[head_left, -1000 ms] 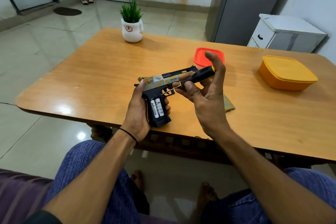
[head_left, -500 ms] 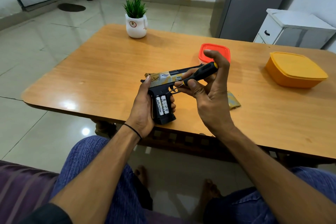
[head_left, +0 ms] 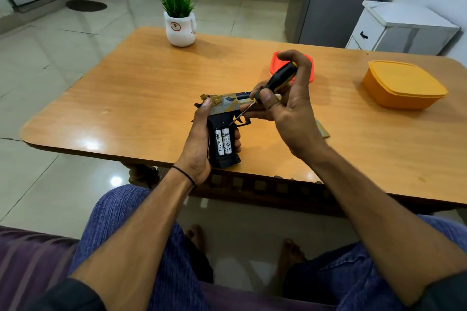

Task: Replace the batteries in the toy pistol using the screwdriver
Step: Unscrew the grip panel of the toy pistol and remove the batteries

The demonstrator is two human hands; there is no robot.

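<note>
Two white batteries (head_left: 223,142) lie side by side in the uncovered compartment in the grip of the toy pistol (head_left: 222,111), labels facing the camera. The left hand (head_left: 198,151) holds the pistol over the near edge of the wooden surface (head_left: 141,98). Its fingers are wrapped round the black grip, the thumb is laid against the rear of the gold-patterned slide, and the barrel points away and to the right. Whether the butt touches the surface cannot be told. A thin black wristband (head_left: 184,173) circles the left wrist.

The right hand (head_left: 293,113) grips the screwdriver (head_left: 280,78): thumb and fingers are closed round the lower end of the black-and-yellow handle, and the index finger is curled over its top. The shaft slopes down to the left, and its tip meets the grip just above the batteries.

Behind the right hand lies a red lid (head_left: 274,64), partly hidden. An orange container (head_left: 401,86) with its lid on stands well apart to the right. A potted plant (head_left: 180,23) in a white pot stands near the far edge. A white cabinet (head_left: 404,25) is on the floor beyond the surface.
</note>
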